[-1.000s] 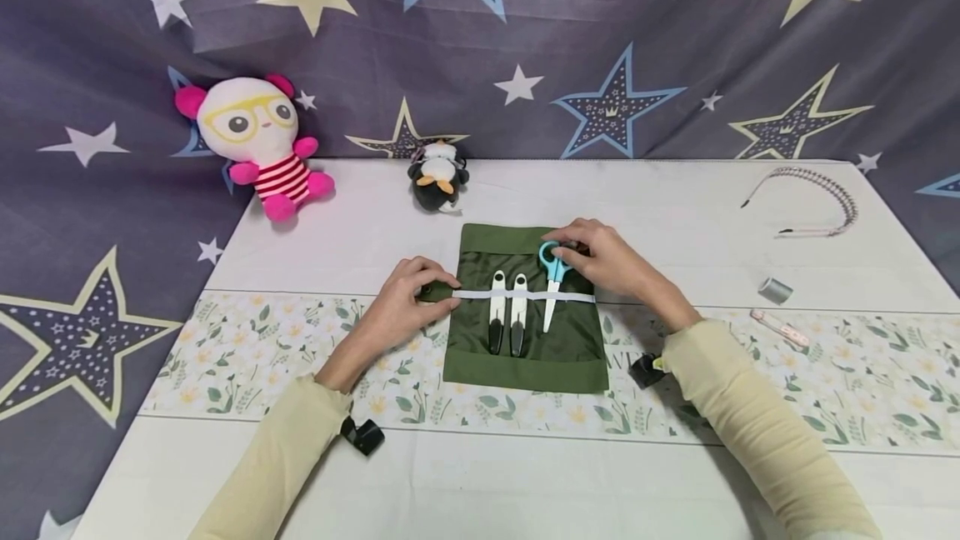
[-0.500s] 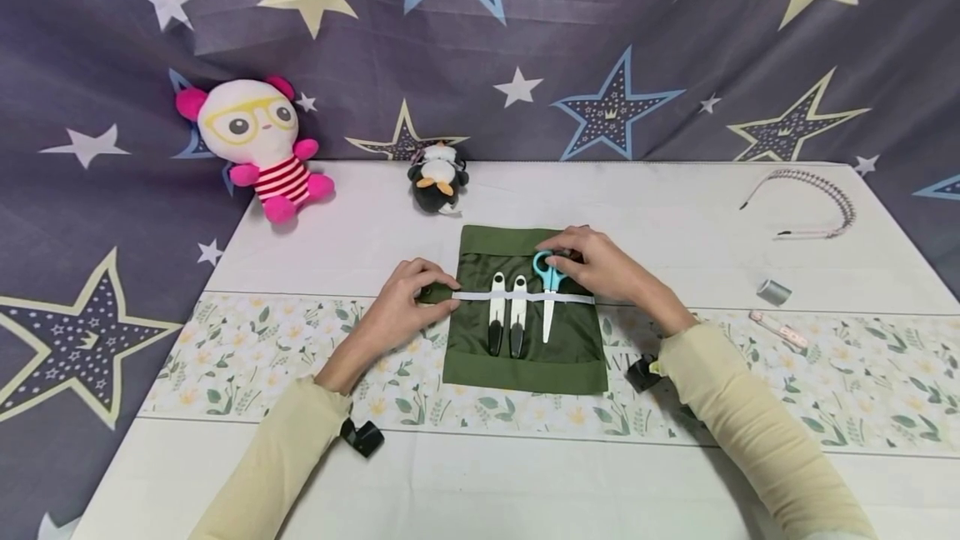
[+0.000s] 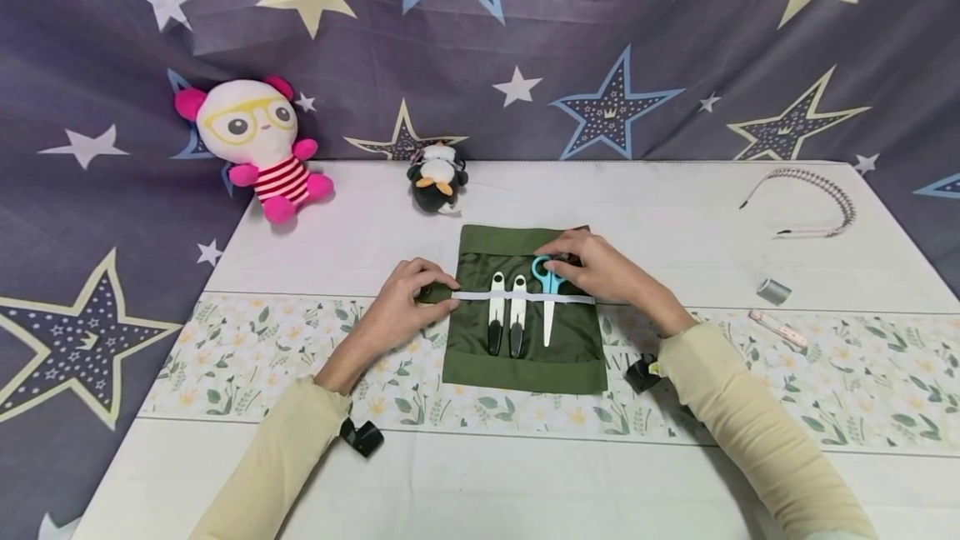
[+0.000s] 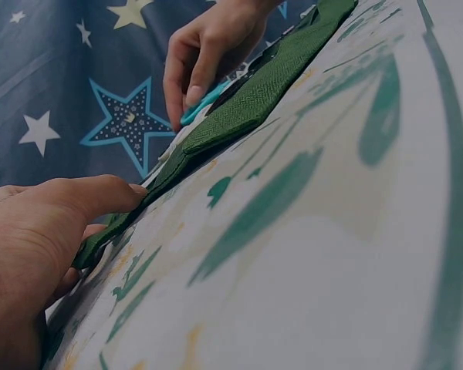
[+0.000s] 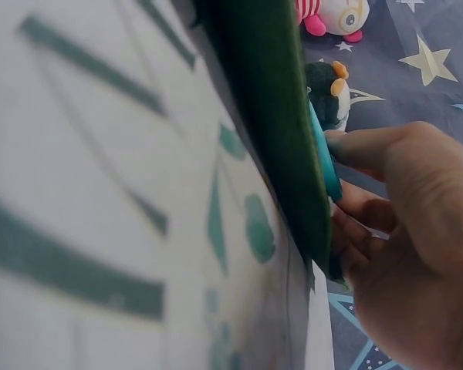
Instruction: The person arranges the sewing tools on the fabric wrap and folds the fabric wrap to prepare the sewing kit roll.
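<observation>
A green cloth tool roll (image 3: 525, 375) lies flat on the table, a white elastic band (image 3: 468, 296) running across it. Two slim white tools with black ends, a left one (image 3: 497, 315) and a right one (image 3: 517, 315), sit under the band; their kind is unclear. To their right, light-blue-handled scissors (image 3: 548, 323) pass under the band, blades toward the person. My right hand (image 3: 600, 269) pinches the scissors' handles between thumb and fingers. At the roll's left edge, my left hand (image 3: 401, 298) pinches its side tab; the left wrist view shows the green cloth (image 4: 247, 108) between thumb and fingers.
A pink-and-white plush toy (image 3: 258, 148) and a small penguin plush (image 3: 437, 179) sit at the back. On the right lie a headband (image 3: 828, 186), a grey thread spool (image 3: 774, 291) and a pink patterned strip-like object (image 3: 780, 328). A star-printed curtain (image 3: 517, 40) hangs behind.
My right hand has moved the scissors slightly toward the person and left, so their blades reach farther below the band and stand straighter. My left hand has kept its place.
</observation>
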Demonstrator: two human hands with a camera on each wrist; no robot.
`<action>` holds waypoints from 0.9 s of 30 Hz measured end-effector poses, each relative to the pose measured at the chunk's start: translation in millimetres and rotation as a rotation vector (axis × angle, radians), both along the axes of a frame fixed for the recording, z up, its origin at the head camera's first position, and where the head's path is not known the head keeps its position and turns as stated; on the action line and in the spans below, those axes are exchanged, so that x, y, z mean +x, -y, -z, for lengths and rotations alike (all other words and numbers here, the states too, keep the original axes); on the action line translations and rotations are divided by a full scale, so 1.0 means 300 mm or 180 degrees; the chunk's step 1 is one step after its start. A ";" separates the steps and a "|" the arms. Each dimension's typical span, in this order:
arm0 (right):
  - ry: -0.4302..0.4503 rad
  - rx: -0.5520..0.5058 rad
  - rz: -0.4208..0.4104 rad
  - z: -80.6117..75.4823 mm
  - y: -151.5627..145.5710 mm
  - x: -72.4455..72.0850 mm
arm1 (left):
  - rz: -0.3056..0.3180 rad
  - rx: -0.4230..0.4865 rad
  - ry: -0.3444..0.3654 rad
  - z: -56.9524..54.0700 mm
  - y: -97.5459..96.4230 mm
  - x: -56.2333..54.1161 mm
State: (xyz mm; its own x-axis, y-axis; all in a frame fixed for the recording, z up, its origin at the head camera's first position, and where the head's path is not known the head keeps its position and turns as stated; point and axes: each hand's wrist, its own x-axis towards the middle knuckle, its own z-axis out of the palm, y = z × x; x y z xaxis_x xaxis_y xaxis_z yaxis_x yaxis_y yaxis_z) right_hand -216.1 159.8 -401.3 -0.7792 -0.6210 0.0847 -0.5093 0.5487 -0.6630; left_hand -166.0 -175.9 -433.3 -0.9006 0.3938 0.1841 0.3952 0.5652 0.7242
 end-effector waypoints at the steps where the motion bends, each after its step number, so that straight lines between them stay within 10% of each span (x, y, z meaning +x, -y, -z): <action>1: -0.0010 0.0007 -0.0009 0.002 0.000 -0.001 | 0.0001 0.0004 0.0001 0.000 0.000 0.001; 27: -0.0083 0.0034 0.0063 0.000 0.006 0.008 | 0.0007 0.0006 0.0021 -0.003 0.001 0.002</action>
State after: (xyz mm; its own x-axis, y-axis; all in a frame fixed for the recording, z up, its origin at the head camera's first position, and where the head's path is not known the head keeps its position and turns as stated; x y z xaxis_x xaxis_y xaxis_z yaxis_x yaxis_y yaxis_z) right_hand -213.7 157.9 -401.2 -0.7889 -0.6065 0.0987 -0.5154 0.5657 -0.6437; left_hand -165.6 -176.1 -432.3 -0.9010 0.3953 0.1789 0.3915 0.5629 0.7279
